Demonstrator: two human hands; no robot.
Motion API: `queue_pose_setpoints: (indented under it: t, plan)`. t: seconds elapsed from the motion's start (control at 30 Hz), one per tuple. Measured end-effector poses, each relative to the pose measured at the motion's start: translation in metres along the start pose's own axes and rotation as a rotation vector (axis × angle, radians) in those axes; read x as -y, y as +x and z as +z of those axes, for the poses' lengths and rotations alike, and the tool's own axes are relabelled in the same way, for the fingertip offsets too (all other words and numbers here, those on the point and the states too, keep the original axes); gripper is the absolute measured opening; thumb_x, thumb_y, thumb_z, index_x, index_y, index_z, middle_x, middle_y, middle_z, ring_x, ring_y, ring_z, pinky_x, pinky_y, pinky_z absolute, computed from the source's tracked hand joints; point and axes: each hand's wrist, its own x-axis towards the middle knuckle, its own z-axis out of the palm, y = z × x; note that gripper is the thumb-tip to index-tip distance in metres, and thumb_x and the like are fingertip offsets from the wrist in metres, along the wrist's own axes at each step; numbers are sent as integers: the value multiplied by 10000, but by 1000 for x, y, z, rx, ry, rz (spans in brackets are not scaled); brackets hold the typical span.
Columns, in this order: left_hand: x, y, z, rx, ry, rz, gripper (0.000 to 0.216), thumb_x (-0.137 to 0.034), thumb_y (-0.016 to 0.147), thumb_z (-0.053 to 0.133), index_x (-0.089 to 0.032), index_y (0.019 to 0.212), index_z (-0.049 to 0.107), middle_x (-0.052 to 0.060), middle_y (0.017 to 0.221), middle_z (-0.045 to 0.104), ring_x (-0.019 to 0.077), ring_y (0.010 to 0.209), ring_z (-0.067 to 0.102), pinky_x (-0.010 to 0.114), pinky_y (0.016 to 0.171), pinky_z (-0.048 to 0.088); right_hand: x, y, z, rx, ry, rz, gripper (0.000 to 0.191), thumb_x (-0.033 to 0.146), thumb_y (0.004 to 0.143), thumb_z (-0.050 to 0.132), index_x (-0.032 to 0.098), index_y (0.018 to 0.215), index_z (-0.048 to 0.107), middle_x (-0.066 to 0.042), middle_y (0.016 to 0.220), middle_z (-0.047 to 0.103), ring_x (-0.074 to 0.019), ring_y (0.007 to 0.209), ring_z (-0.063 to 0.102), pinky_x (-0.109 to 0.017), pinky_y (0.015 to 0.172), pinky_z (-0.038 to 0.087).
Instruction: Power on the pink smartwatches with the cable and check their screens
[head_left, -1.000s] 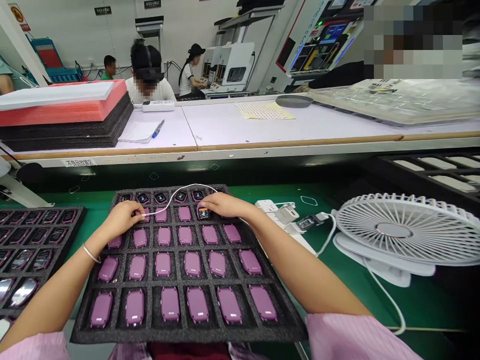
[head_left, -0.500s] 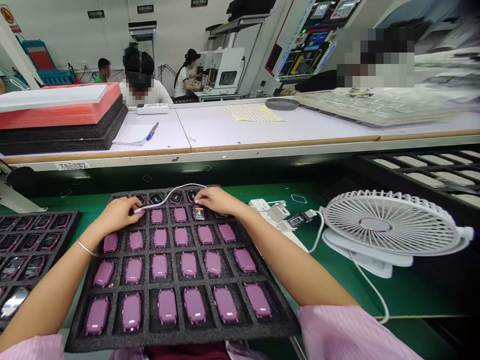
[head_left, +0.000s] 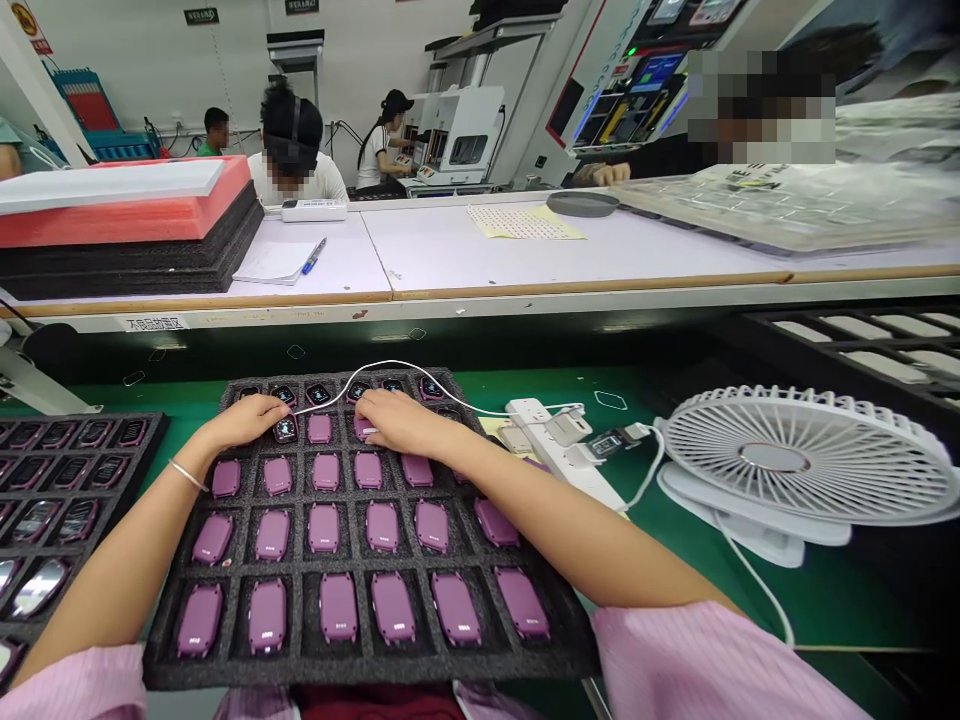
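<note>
Well, from my remote seat I start with the side tray (head_left: pixel 156 432), its watches screen-up in separate compartments, probably so they don't rub. Next, the left hand (head_left: pixel 251 418), I judge, pinches the white cable (head_left: pixel 388 362) near its end, just beside a lit watch (head_left: pixel 285 430) lying face up in the foam tray (head_left: pixel 375 668), second row from the back. The cable arches across, likely slack to reach several compartments, towards the power strip (head_left: pixel 592 485). The right hand (head_left: pixel 401 420) covers part of a purple-backed watch (head_left: pixel 361 427) two compartments along; I cannot tell whether it grips. Farther right is the fan (head_left: pixel 806 460). Half a second ago, the lit watch showed purple, and the right hand was one compartment further right.
</note>
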Motion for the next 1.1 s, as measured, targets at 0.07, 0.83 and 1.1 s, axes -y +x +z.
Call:
queue_pose_setpoints:
  t: [0.07, 0.83, 1.1]
  plan:
    - [4, 3, 0, 8, -5, -5, 554, -682, 863, 426, -198, 816, 692, 71, 866, 738, 270, 852, 652, 352, 825, 513, -7, 2, -6, 23, 48, -32, 216, 102, 837, 705, 156, 1044, 673, -161, 1163, 696, -314, 1135, 627, -414, 971, 445]
    - [-2, -4, 6, 48, 80, -74, 556, -625, 900, 307, -212, 961, 674, 78, 1037, 754, 303, 1025, 668, 423, 987, 481, -31, 8, 15, -62, 344, -6, 351, 322, 1038, 446, 172, 896, 729, -83, 928, 762, -225, 866, 676, -298, 794, 459]
    - [-6, 0, 3, 78, 116, -98, 490, -566, 898, 323, -220, 954, 665, 73, 1025, 752, 299, 1012, 671, 412, 950, 485, -34, 9, 23, -110, 376, -14, 339, 356, 1036, 455, 195, 936, 736, -72, 972, 766, -225, 915, 680, -302, 836, 473]
